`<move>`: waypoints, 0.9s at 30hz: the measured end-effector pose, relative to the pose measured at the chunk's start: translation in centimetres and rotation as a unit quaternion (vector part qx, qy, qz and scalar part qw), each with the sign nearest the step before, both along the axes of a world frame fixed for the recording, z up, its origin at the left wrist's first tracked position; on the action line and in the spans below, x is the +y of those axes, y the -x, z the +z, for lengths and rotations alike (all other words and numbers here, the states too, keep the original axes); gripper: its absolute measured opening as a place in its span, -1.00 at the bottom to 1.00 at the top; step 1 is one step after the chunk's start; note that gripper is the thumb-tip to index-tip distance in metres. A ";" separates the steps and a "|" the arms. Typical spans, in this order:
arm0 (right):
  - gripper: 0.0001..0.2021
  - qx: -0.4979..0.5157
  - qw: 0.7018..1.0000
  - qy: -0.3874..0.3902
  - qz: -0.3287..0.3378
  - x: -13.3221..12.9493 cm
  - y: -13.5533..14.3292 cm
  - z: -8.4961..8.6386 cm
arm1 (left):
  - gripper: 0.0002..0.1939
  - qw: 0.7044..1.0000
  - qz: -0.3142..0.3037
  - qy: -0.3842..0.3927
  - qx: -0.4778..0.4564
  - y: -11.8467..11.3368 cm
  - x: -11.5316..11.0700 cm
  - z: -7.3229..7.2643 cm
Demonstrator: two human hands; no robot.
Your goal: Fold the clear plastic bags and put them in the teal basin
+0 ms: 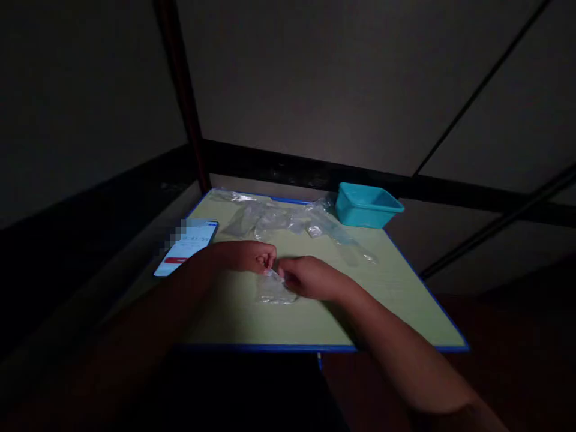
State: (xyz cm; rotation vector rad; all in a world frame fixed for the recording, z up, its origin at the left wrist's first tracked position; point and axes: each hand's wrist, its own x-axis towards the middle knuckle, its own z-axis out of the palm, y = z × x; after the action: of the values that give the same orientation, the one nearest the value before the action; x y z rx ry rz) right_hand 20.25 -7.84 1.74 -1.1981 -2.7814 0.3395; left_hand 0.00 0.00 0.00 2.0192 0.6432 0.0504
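Observation:
Near the middle of the pale tabletop, a small clear plastic bag (275, 292) hangs or lies between my two hands. My left hand (256, 256) has its fingers curled and pinches the bag's upper edge. Close beside it on the right, my right hand (303, 276) also has bent fingers closed on the bag's edge. The fingertips of both hands are almost touching. Whatever the bag may contain is too dim to make out.
Several crumpled clear plastic bags (274, 221) spread over the table's far part. A turquoise basket (366, 207) stands at the far right corner. A lit phone (191, 243) lies at the left edge. The table (396, 300) has a blue rim; dark walls stand behind it.

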 end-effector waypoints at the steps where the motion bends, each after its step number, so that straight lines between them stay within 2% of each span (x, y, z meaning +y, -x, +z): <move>1: -0.86 0.003 1.000 -0.002 0.007 0.0 0.1 0.0 | -0.85 1.000 -0.008 0.016 -0.010 0.0 -0.2 0.2; 8: -0.74 0.063 0.997 0.001 0.046 0.0 0.5 -0.4 | -0.86 0.995 -0.004 0.092 -0.043 -0.3 -0.9 0.7; 16: -0.66 0.078 0.995 0.004 0.057 -0.3 0.9 -0.6 | -0.90 0.996 0.024 0.071 -0.052 -0.4 -0.9 0.4; 22: -0.65 0.096 0.993 -0.001 0.075 -0.3 0.8 -0.8 | -0.95 0.998 0.022 0.048 -0.020 -0.4 -0.8 0.6; 27: -0.72 0.120 0.988 0.015 0.092 -0.2 0.9 -0.4 | -0.95 1.000 0.023 0.013 -0.001 -0.5 -0.9 0.7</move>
State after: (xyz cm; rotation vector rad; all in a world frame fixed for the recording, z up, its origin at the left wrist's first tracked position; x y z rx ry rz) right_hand 19.40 -8.09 1.30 -0.8412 -2.6867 0.5060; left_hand 0.47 -0.91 0.73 1.9797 0.6867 0.0720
